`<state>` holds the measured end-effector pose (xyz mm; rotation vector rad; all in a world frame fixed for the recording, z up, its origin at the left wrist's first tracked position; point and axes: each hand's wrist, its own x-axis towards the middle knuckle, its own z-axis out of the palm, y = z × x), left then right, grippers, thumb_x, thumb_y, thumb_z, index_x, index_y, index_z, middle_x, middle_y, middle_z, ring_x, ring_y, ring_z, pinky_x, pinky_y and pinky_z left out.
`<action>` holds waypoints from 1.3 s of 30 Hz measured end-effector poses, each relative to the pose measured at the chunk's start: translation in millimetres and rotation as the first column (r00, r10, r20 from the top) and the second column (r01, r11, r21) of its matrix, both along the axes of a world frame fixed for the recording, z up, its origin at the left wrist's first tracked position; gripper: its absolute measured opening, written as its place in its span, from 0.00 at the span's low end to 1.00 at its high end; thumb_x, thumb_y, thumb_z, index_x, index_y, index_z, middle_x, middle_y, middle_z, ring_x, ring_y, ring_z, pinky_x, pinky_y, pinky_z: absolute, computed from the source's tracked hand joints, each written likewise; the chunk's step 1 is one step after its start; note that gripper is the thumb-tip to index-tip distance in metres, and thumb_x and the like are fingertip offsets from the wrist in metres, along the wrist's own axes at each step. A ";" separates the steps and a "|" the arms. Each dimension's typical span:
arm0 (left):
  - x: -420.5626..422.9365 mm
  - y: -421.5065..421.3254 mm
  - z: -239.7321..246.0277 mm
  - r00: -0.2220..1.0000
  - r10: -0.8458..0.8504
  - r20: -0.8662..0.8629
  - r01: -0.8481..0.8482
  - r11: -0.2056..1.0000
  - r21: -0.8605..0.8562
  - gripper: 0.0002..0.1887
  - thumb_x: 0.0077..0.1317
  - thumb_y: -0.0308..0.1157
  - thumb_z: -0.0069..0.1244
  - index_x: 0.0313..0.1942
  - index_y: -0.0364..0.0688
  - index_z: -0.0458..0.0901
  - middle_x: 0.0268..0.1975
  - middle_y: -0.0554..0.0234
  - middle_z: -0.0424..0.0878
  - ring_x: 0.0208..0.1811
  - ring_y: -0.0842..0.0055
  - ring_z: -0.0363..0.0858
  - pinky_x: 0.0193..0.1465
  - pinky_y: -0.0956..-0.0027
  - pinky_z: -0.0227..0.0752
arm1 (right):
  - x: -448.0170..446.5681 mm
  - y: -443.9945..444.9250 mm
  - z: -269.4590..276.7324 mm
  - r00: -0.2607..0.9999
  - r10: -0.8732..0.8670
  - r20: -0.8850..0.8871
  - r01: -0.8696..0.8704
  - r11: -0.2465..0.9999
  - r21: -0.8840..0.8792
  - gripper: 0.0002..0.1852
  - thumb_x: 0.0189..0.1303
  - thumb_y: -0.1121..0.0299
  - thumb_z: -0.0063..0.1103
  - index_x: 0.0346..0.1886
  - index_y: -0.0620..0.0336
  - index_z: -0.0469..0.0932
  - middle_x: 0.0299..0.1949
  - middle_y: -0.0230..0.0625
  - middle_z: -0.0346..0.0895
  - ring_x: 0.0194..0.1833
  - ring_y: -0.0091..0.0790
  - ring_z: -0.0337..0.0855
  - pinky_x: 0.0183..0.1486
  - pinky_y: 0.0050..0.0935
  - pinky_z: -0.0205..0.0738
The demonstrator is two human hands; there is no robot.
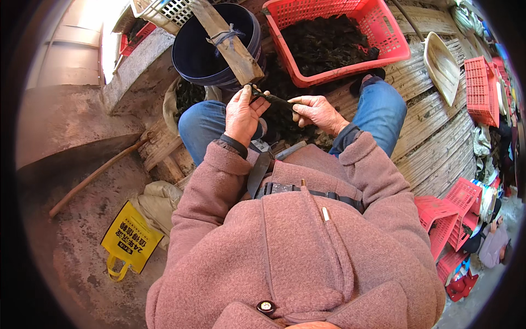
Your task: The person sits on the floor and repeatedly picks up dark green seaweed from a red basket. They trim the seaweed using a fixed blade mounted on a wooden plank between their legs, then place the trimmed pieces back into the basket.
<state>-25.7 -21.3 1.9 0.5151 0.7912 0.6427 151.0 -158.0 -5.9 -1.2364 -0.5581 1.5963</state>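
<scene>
Between my two hands a dark, twisted strip of what looks like seaweed (277, 100) is stretched above my lap. My left hand (241, 115) pinches its left end with thumb and fingers, close to the lower end of a wooden board (235, 53). The right end is held between the thumb and fingertips of my right hand (318, 112). Blue-grey cord (224, 36) is tied around the board, which slants across a dark blue bucket (179, 68). Beyond my hands stands a red plastic basket (302, 80) with a heap of dark seaweed-like leaves (326, 45).
A wooden scoop (441, 68) lies on the planks at right, near stacked red baskets (446, 218). At left are a wooden stick (100, 177) and a yellow bag with writing (131, 236). A white crate (170, 14) stands behind the bucket. Another person (493, 242) is at far right.
</scene>
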 end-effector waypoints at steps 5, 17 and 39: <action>0.8 3.9 -2.4 0.997 -0.035 -0.064 0.034 0.999 -0.029 0.11 0.72 0.32 0.43 0.49 0.38 0.75 0.40 0.58 0.79 0.41 0.65 0.83 0.47 0.56 0.79 | -4.0 21.8 6.7 0.798 0.034 0.601 -0.105 0.991 0.083 0.22 0.63 0.71 0.52 0.60 0.68 0.68 0.46 0.41 0.78 0.46 0.26 0.77 0.52 0.25 0.72; -18.3 48.3 11.6 0.968 -0.140 -0.207 0.164 0.981 0.103 0.11 0.70 0.31 0.47 0.49 0.36 0.76 0.41 0.61 0.81 0.35 0.78 0.81 0.32 0.77 0.77 | -20.7 109.6 24.1 0.762 -0.100 0.639 -0.125 0.947 0.297 0.08 0.57 0.72 0.60 0.38 0.67 0.80 0.33 0.37 0.79 0.36 0.29 0.79 0.40 0.27 0.73; 6.5 196.2 -10.4 0.965 0.160 -0.207 -0.083 0.938 0.336 0.09 0.67 0.29 0.50 0.44 0.35 0.79 0.35 0.62 0.82 0.32 0.81 0.81 0.33 0.78 0.79 | -12.6 285.4 -7.0 0.465 -0.379 0.800 -0.124 0.867 0.483 0.06 0.57 0.73 0.59 0.36 0.65 0.79 0.34 0.40 0.78 0.37 0.38 0.80 0.42 0.30 0.73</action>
